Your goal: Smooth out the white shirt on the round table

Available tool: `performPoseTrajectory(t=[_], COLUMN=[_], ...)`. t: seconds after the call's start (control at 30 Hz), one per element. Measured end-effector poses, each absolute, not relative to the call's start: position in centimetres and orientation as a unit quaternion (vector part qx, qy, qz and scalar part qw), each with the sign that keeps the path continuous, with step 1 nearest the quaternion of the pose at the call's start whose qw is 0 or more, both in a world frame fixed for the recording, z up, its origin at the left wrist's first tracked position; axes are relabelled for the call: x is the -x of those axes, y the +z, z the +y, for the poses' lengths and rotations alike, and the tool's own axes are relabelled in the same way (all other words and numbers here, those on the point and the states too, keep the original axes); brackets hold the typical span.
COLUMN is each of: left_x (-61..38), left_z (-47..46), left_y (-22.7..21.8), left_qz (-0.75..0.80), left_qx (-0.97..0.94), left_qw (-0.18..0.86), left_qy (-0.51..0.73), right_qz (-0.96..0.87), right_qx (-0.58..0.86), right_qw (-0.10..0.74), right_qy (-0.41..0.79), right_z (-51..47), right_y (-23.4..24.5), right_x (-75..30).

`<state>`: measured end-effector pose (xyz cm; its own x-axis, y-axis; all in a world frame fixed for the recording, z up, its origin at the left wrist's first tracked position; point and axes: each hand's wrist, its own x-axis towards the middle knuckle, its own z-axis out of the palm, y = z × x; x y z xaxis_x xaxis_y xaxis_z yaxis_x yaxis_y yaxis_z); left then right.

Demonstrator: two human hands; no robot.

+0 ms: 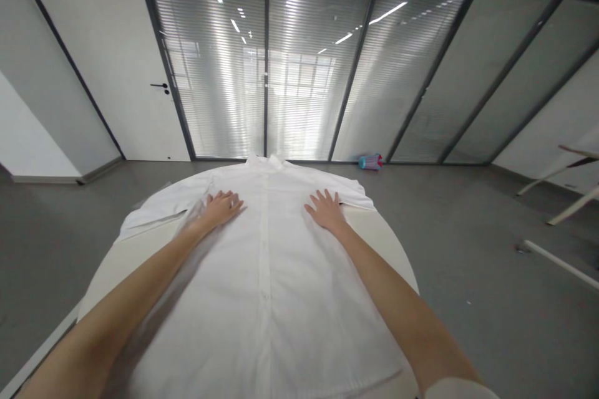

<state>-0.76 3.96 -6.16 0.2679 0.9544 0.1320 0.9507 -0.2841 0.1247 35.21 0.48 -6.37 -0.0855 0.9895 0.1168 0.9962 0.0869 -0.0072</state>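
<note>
A white button-up shirt (290, 274) lies spread front side up, its collar at the far end and its button placket running down the middle toward me. Beneath it is a round, pale table (388, 243). My left hand (221, 207) rests on the shirt's left chest area, fingers stretched out, with some creases in the cloth beside it. On the other side of the placket, my right hand (326, 211) lies flat with its fingers spread, near the right sleeve. Neither hand grasps the cloth. The sleeves reach out toward both table edges.
Past the table, a blue and pink basket-like container (370, 162) is on the grey floor (468, 249) by the glass partition (304, 62). A white door (107, 56) stands at the left. Pale furniture legs (561, 268) show at the right.
</note>
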Motion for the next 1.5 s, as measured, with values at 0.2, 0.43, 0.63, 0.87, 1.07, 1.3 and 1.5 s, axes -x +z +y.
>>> performPoseTrajectory(t=[0.2,0.43,0.63,0.87,1.07,1.3,1.5], left_x=[-3.0,-1.6,1.4,5.9,9.5,12.7,11.5], left_z=[-2.1,-6.9,-13.4,-21.3,-27.6,-29.9,-30.8], left_y=[-7.2,-7.7,-7.4,-6.6,-5.9,-5.6,-5.0], left_qz=[0.485,0.475,0.422,0.382,0.372,0.315,0.302], left_qx=[-0.868,-0.875,-0.904,-0.923,-0.927,-0.940,-0.931], left_qw=[0.020,0.059,0.046,0.022,0.039,0.009,0.008], left_qy=[0.104,0.070,0.052,0.038,0.032,0.134,0.203], right_qz=[-0.799,-0.806,-0.816,-0.813,-0.798,-0.820,-0.757], right_qx=[0.598,0.589,0.575,0.579,0.600,0.565,0.604], right_qw=[0.029,0.003,0.007,0.041,0.046,0.084,0.245], right_qy=[0.054,0.064,0.059,0.052,0.017,0.034,0.044], right_z=[-1.6,-6.9,-13.9,-22.1,-27.3,-31.5,-33.0], right_y=[-6.6,-6.1,-6.2,-6.7,-7.7,-7.2,-6.9], right_x=[-32.4,-33.5,-36.1,-39.7,-41.9,-43.6,-44.2])
